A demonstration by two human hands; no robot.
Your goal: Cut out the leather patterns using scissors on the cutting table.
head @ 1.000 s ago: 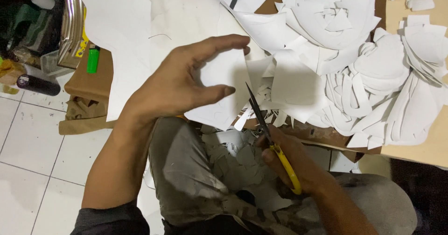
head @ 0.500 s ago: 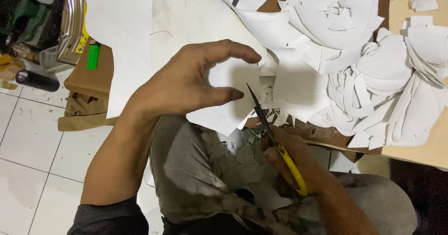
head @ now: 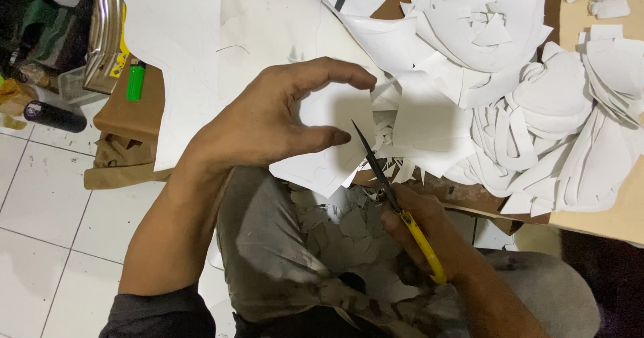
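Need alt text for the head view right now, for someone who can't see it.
A left hand holds a white sheet while the right hand cuts it with yellow-handled scissors. Cut white pieces pile on brown cardboard; scraps lie on the lap.

Brown cardboard-covered table (head: 121,113), heaped on the far right with cut white paper shapes (head: 537,103) and, further left, large white sheets (head: 201,49). A green lighter (head: 135,80) at its left edge. White tiled floor (head: 40,210) at near left, bearing crumpled brown paper (head: 121,163).
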